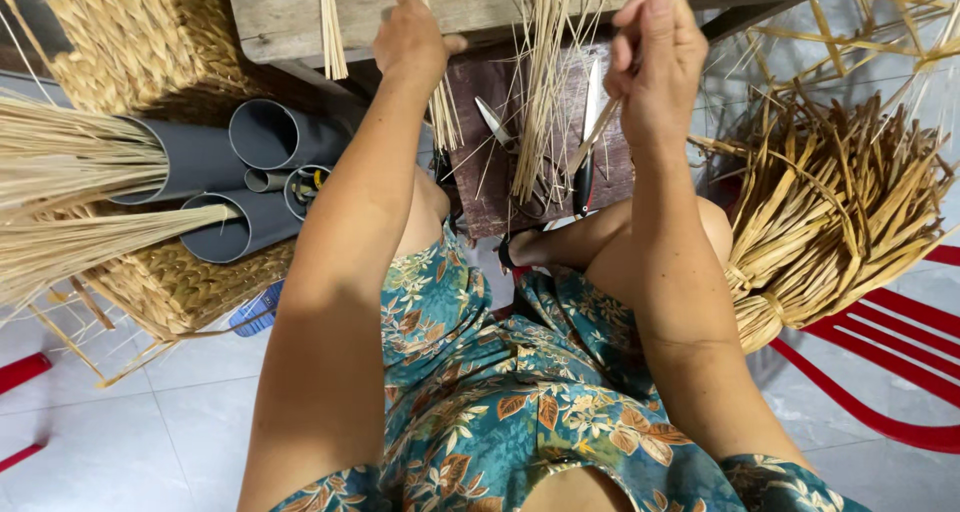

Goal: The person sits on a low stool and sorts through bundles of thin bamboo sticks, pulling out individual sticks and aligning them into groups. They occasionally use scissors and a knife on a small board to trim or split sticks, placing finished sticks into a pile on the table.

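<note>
At the far left, pale straw bundles [60, 187] are seen stuffed into grey plastic pipes [255, 177]; their outer ends are cut off by the frame edge. The pipes lie against woven baskets [140, 42], of which only parts show. A small blue object [258, 312] under the lower basket is too hidden to be made out.

Further right, the left hand [410, 37] is stretched to the wooden bench [290, 12], whose top is cut off by the upper edge. The fingers are curled over the bench edge, but whether anything is gripped cannot be told, as only the back of the hand is seen. Short straw tufts [443, 112] hang just below it.

In the middle, loose straws [545, 82] hang from the bench over a dark brown stool [480, 172]. Scissors [585, 162] lie on it, partly covered by the straws.

The right hand [655, 62] is closed on a thin reed [600, 127], which slants down toward the scissors; its upper end is lost at the frame top.

At the right, a bundle of flat dry leaves [830, 212], tied low down, rests on a red chair [880, 342], mostly hidden.
</note>
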`<control>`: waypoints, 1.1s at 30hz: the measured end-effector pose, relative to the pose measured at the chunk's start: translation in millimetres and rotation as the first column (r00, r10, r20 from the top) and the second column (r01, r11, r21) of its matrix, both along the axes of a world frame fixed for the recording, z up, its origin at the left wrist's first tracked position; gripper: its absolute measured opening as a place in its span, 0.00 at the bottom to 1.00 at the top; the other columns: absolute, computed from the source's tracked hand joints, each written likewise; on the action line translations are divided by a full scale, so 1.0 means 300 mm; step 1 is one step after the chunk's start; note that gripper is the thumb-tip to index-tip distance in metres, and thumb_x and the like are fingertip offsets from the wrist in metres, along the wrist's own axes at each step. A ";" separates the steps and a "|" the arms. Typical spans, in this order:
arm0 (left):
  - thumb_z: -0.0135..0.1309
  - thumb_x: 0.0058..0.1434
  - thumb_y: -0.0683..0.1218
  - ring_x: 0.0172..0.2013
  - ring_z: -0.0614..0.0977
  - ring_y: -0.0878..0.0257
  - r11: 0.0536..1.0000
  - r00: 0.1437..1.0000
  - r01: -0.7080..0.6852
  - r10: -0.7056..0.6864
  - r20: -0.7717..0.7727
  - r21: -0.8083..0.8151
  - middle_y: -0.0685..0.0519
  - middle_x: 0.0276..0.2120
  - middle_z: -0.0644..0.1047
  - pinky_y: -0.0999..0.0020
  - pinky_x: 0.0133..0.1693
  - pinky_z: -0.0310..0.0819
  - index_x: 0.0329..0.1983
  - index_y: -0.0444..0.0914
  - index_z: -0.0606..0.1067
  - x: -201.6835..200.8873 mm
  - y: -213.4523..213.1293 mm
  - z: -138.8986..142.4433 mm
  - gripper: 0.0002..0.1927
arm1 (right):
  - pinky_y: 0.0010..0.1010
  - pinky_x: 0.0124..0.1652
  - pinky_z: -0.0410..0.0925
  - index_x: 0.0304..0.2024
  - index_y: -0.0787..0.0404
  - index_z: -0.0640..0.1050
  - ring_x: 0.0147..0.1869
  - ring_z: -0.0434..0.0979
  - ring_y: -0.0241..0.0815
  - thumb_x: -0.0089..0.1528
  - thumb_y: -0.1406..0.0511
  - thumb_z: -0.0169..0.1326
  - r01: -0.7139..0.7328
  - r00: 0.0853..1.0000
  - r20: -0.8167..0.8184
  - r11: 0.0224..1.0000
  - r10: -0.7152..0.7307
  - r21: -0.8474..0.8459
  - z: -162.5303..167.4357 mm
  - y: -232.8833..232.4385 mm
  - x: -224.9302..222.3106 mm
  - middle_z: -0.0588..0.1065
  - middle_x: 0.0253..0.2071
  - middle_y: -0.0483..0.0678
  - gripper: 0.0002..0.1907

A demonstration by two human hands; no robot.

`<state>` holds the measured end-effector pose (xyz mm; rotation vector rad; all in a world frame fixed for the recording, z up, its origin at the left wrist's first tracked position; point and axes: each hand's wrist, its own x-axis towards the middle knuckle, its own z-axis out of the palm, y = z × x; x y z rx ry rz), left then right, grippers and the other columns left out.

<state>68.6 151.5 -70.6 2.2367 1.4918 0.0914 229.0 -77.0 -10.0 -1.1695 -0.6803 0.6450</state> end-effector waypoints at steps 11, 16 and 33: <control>0.48 0.76 0.48 0.20 0.70 0.71 0.812 0.429 0.082 0.495 0.756 -0.578 0.52 0.29 0.73 0.74 0.15 0.60 0.46 0.40 0.68 -0.086 0.032 0.051 0.07 | 0.21 0.20 0.49 0.46 0.62 0.79 0.21 0.55 0.26 0.74 0.56 0.52 -0.087 0.987 -0.144 0.990 0.071 -0.109 0.016 0.012 -0.071 0.68 0.26 0.40 0.16; 0.49 0.74 0.52 0.15 0.62 0.74 0.638 0.354 0.452 0.512 0.782 -0.623 0.58 0.21 0.68 0.78 0.14 0.51 0.46 0.42 0.70 -0.139 -0.163 0.165 0.09 | 0.21 0.20 0.48 0.56 0.61 0.80 0.20 0.54 0.25 0.71 0.56 0.57 -0.125 0.980 -0.168 0.987 0.107 -0.101 0.034 0.035 -0.127 0.66 0.23 0.37 0.18; 0.51 0.71 0.58 0.16 0.69 0.74 0.562 0.460 0.544 0.422 0.782 -0.623 0.56 0.24 0.74 0.79 0.16 0.58 0.47 0.39 0.76 -0.025 -0.453 0.151 0.18 | 0.19 0.21 0.52 0.38 0.61 0.79 0.21 0.60 0.25 0.67 0.62 0.64 0.026 0.990 -0.133 0.988 -0.046 -0.153 -0.013 0.035 -0.101 0.71 0.24 0.39 0.10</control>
